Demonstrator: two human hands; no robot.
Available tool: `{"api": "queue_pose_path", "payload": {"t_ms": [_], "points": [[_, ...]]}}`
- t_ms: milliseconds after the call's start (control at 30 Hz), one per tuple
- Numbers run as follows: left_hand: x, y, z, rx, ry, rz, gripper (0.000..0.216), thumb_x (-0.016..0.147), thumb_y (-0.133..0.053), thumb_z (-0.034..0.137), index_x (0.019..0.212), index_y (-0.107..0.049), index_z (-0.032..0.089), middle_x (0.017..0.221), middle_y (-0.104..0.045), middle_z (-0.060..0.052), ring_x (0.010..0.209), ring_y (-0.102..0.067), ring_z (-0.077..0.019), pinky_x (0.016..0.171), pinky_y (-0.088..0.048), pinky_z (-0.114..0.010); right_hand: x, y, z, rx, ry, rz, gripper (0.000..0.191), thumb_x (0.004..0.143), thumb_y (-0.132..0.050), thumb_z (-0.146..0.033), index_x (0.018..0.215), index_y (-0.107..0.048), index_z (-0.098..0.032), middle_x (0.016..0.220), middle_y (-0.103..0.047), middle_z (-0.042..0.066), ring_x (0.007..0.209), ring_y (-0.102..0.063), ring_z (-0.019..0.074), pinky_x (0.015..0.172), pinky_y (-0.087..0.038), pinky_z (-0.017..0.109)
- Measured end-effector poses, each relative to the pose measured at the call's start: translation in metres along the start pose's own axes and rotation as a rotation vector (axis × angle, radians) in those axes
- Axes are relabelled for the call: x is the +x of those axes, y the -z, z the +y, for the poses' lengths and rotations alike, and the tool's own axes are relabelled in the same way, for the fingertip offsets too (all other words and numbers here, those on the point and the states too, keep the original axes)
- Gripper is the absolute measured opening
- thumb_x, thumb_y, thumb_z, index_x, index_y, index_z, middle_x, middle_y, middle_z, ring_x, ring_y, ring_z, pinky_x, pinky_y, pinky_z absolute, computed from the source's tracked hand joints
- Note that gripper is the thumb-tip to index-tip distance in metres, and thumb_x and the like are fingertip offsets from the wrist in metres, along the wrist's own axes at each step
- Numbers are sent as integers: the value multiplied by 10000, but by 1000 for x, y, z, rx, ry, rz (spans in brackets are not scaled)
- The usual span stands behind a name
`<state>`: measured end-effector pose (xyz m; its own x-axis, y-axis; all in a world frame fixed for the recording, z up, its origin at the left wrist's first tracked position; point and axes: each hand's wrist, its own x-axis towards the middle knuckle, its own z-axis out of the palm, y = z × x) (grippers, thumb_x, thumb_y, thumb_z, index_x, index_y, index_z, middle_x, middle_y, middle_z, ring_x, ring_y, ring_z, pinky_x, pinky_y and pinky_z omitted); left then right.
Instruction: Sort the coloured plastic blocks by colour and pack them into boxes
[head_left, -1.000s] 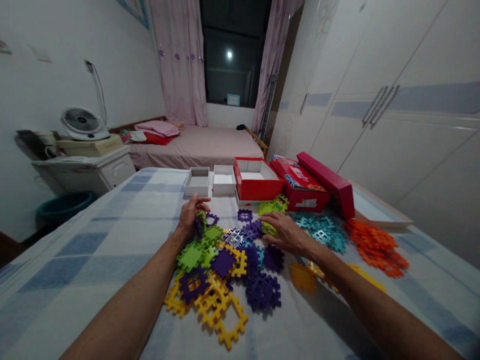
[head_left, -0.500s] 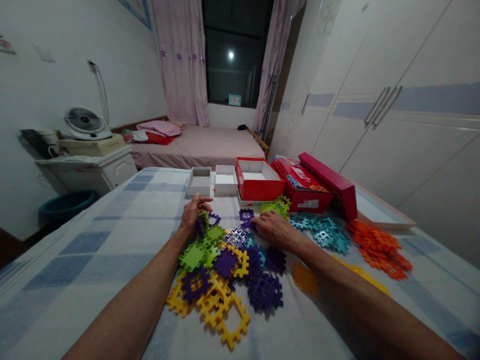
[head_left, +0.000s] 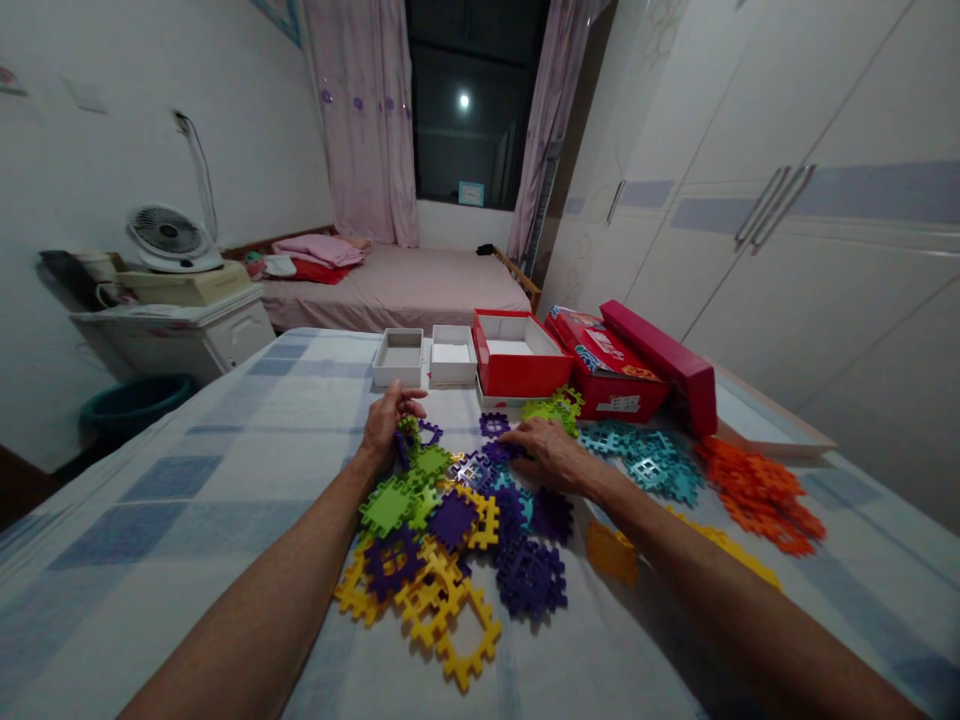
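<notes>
Notched plastic interlocking tiles lie in a mixed heap between my hands. My left hand [head_left: 384, 425] is at the heap's far left, fingers loosely curled, with a green tile [head_left: 408, 430] and a purple tile tipped on edge against the palm. My right hand [head_left: 547, 452] reaches over from the right, its fingertips closed on a purple tile [head_left: 496, 451]; the grip is partly hidden. Just beyond is a purple frame-shaped tile [head_left: 493, 425]. Nearer me lie green tiles [head_left: 387, 504], purple tiles [head_left: 531, 580] and yellow frame tiles [head_left: 469, 640].
Sorted piles of teal tiles [head_left: 667, 467] and orange tiles [head_left: 765, 495] lie to the right, yellow ones under my right forearm. Lime tiles [head_left: 555, 406] sit behind my right hand. Two small white boxes [head_left: 398, 374], an open red box [head_left: 521, 376] and a red carton [head_left: 615, 400] line the back.
My right fingers have shifted slightly over the purple tile, which now lies lower and flatter. My left hand stays in place. The whole view has tilted a little.
</notes>
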<state>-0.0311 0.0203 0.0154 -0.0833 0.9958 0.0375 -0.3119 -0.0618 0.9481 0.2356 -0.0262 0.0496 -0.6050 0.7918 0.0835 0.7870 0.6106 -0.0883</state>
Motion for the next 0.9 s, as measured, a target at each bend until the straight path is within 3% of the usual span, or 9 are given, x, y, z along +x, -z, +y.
{"api": "queue_pose_path", "payload": {"t_ms": [300,500,567,633,700,800,900], "points": [[-1,-1,2,-8,13,-13,562,696,-550,621,823,-644,81,514,-588,0,363,-470,-65,344,-337,-172,13,-19,12,161,-36,193,238,775,-523,-57,928,-660,-177,891,-521,45,844,-512,151,777,-403,265],[-2,-2,3,-31,35,-16,530,722,-543,596,823,-635,84,514,-587,-2,358,-466,-64,341,-338,-168,10,7,2,370,-120,429,155,802,-536,-112,872,-661,-169,809,-539,26,775,-522,137,745,-419,265],[-2,-1,3,-31,29,-16,531,726,-538,597,825,-637,85,518,-587,-2,361,-468,-66,342,-342,-169,1,21,-7,506,-130,373,144,807,-542,-161,892,-658,-170,797,-546,16,725,-524,126,688,-431,251],[-2,-1,2,-26,21,-16,532,727,-537,596,832,-640,85,529,-590,-6,368,-472,-66,343,-344,-168,-11,32,-17,644,-56,174,204,805,-556,-208,986,-644,-180,845,-571,15,726,-544,121,661,-447,241],[-2,-1,2,-25,20,-15,532,728,-536,596,833,-640,85,538,-593,-10,371,-474,-66,343,-342,-168,-22,38,-23,669,31,12,308,797,-563,-210,1102,-610,-211,981,-594,29,829,-571,134,734,-465,259],[-2,-1,2,-26,26,-12,541,724,-537,602,830,-638,81,536,-592,-13,369,-471,-67,342,-339,-171,-29,35,-20,449,20,20,406,779,-573,-188,1183,-570,-224,1188,-556,78,1083,-515,203,937,-396,369],[-2,-2,2,-30,34,-8,545,715,-543,606,830,-636,81,526,-585,-4,365,-466,-66,341,-337,-171,-28,21,-5,202,-79,-12,468,738,-621,-221,1201,-558,-189,1217,-548,133,1152,-460,287,950,-358,466]]}}
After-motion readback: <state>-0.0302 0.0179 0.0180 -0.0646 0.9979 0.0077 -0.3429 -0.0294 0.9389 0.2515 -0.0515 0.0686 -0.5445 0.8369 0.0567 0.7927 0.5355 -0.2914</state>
